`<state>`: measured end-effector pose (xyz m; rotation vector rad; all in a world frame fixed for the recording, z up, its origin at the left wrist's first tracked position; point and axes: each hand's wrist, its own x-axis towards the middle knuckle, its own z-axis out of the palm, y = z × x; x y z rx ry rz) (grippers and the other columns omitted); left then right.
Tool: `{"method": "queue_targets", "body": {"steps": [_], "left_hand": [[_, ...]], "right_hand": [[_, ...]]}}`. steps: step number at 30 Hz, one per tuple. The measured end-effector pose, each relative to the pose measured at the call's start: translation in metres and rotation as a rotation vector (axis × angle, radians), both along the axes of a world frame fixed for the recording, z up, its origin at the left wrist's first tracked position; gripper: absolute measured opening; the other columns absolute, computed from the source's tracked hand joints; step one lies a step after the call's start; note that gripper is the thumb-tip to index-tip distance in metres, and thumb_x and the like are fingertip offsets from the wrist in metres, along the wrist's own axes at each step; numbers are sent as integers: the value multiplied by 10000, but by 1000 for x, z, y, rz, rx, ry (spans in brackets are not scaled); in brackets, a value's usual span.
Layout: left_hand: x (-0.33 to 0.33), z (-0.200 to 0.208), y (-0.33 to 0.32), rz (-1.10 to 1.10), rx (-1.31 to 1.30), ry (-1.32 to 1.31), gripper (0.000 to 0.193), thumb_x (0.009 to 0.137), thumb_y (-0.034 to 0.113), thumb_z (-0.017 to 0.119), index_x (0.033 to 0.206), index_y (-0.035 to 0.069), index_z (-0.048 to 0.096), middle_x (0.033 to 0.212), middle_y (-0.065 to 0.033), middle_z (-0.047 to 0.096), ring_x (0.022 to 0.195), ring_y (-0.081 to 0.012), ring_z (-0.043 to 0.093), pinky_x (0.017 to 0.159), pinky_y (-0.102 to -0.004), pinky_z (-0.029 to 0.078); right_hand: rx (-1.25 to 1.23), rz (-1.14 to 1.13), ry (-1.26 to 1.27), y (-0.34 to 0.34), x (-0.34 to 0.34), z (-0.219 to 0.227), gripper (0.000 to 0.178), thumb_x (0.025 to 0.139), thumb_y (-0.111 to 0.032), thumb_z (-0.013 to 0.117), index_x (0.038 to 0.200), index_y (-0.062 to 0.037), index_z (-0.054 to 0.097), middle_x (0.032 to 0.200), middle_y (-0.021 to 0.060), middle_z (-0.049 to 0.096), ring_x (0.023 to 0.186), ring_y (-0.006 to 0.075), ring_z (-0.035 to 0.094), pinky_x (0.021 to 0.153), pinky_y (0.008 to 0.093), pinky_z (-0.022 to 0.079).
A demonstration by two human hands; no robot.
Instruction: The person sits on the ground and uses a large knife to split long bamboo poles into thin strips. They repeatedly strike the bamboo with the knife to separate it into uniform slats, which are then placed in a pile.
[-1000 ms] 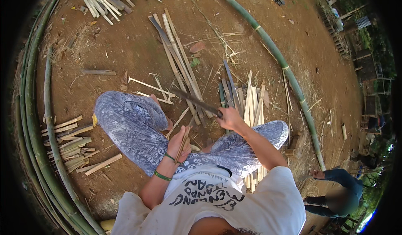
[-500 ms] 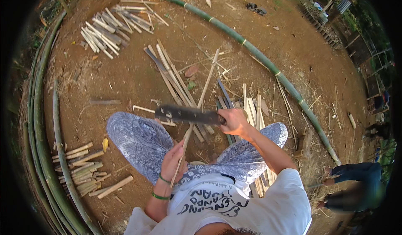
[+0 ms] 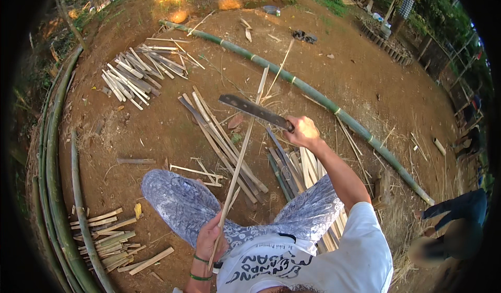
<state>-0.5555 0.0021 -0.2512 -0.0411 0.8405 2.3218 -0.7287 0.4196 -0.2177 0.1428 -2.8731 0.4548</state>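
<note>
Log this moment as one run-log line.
Left hand: holds long thin pale bamboo strip; Right hand: grips dark flat-bladed machete; Relation: machete crosses strip in view, contact unclear; Ahead: long green bamboo pole

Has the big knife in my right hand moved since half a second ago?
Yes. The knife has moved up the picture, away from the body: its blade was below the brown leaf, and now shows above it.

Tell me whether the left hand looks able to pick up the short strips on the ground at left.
Probably not: the left hand is gripping a long strip. Otherwise, the way to the nearest short strips looks clear.
</note>
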Motion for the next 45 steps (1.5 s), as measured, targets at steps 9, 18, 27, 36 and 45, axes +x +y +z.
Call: {"method": "queue_targets", "body": {"steps": [9, 18, 27, 36, 45], "left_hand": [[29, -20, -27, -8, 71, -37, 688, 981, 272, 643, 1529, 7, 321, 469, 25, 366, 342, -75, 327, 362, -277, 235], [34, -22, -42, 5, 61, -13, 775, 950, 326, 685, 1532, -10, 300, 476, 22, 420, 349, -81, 361, 369, -280, 268], [15, 10, -16, 49, -676, 233, 651, 908, 111, 731, 1476, -12, 437, 646, 99, 500, 520, -5, 429, 456, -214, 326], [-62, 31, 60, 29, -673, 448, 199, 988, 99, 604, 1153, -10, 593, 781, -9, 625, 634, -51, 564, 538, -199, 448], [-87, 45, 88, 63, -428, 241, 130, 996, 108, 559, 1118, 68, 536, 696, -20, 543, 500, -69, 487, 408, -217, 372]], "right_hand": [[-87, -233, -100, 41, -38, 35, 305, 776, -205, 655, 1048, -69, 681, 826, 194, 718, 754, 333, 715, 737, 427, 601], [100, 72, 112, 29, -44, 30, 326, 765, -255, 686, 1059, -114, 702, 875, 185, 724, 806, 338, 718, 777, 460, 580], [-610, -250, 231, 47, -68, 15, 241, 823, -244, 679, 785, -14, 621, 618, 93, 592, 568, 216, 559, 585, 372, 461], [-711, -2, 177, -66, 50, 34, 236, 832, -205, 777, 817, -27, 623, 631, 51, 564, 602, 120, 538, 561, 315, 447], [-421, 190, 172, -99, 102, 8, 262, 598, -75, 692, 844, -36, 613, 677, 163, 590, 642, 397, 607, 575, 432, 466]]}}
